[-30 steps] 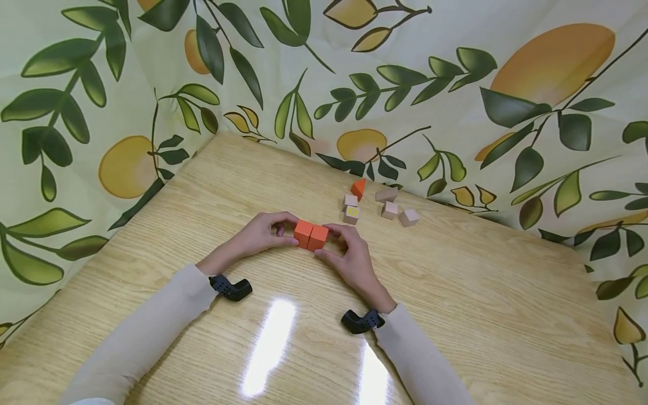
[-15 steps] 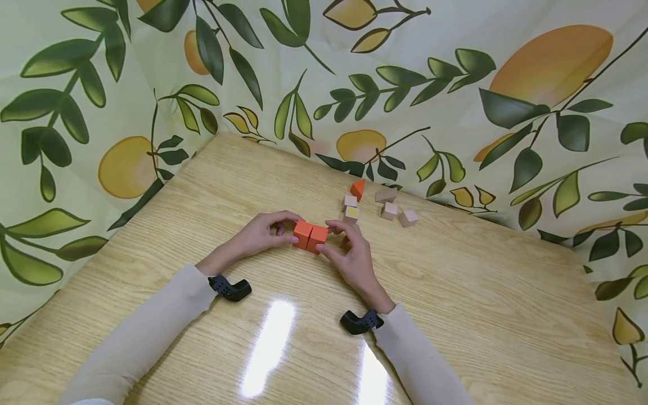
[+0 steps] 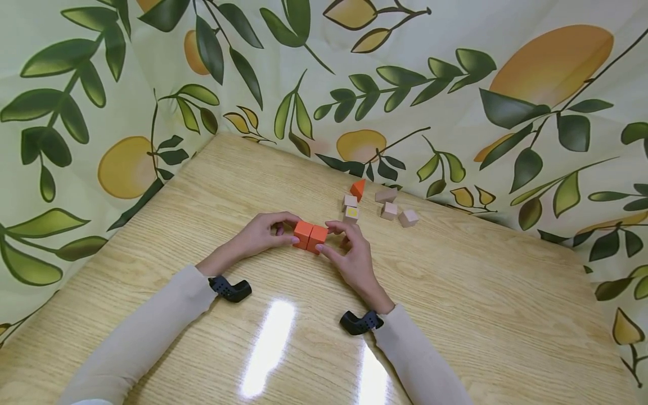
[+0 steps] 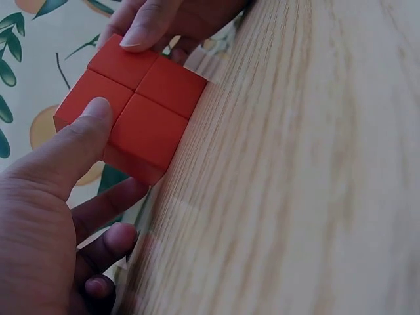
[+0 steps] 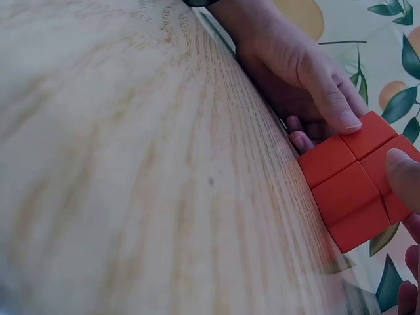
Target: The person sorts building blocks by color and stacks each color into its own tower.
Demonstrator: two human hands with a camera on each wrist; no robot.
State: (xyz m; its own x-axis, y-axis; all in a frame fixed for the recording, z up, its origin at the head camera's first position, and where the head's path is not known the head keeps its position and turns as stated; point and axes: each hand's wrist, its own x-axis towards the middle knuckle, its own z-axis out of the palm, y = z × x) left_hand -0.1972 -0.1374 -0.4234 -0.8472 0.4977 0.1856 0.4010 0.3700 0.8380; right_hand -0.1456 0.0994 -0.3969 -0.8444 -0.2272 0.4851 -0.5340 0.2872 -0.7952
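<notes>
At the orange stack (image 4: 140, 108), the right hand (image 3: 352, 256), thumb now shifted higher, and the left hand (image 3: 260, 232) each pinch an upper cube (image 4: 117, 64), seemingly steadying it.

Finishes: wood, cloth, plastic

Orange-red cubes (image 4: 147, 130): smooth, matt, painted-looking. Pale blocks (image 3: 389, 211): matt, look like bare wood. Counter (image 3: 466, 304): wood-grained, glossy where light reflects. Printed backdrop (image 3: 445, 28): cloth-like, faintly creased. Sleeves (image 3: 147, 332): matt cloth. Wrist cameras (image 3: 231, 289): dark, plastic-looking.
</notes>
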